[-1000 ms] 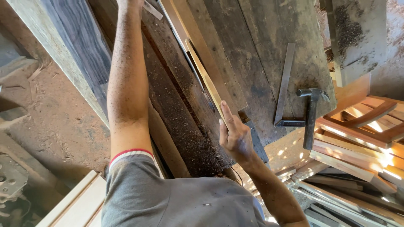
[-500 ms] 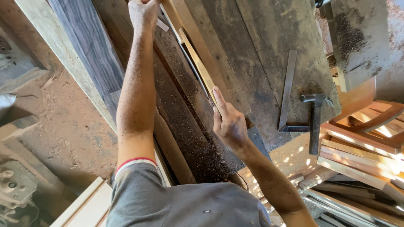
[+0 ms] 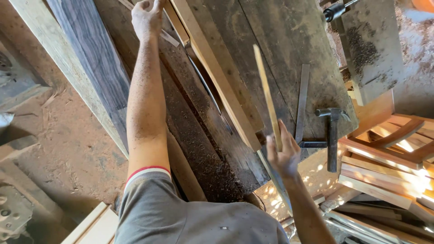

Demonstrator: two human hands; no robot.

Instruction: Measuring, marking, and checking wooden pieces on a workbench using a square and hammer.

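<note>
My right hand (image 3: pixel 285 153) grips the lower end of a thin pale wooden strip (image 3: pixel 266 95), which stands tilted up over the dark workbench (image 3: pixel 289 40). My left arm is stretched far forward. My left hand (image 3: pixel 145 16) is closed on the far end of a long pale wooden slat (image 3: pixel 217 77) that lies along the bench. A dark sawdust-covered board (image 3: pixel 199 135) runs beside the slat.
A hammer (image 3: pixel 332 131) and a metal square (image 3: pixel 302 108) lie on the bench's right part. A grey grained plank (image 3: pixel 90 58) lies at the left. Stacked wooden frames (image 3: pixel 389 158) fill the lower right. The sawdust-strewn floor (image 3: pixel 58 149) is at the left.
My right hand, earlier open and flat by the board, now holds a thin strip raised off the bench. My left arm has reached farther forward, its hand now in view at the slat's far end.
</note>
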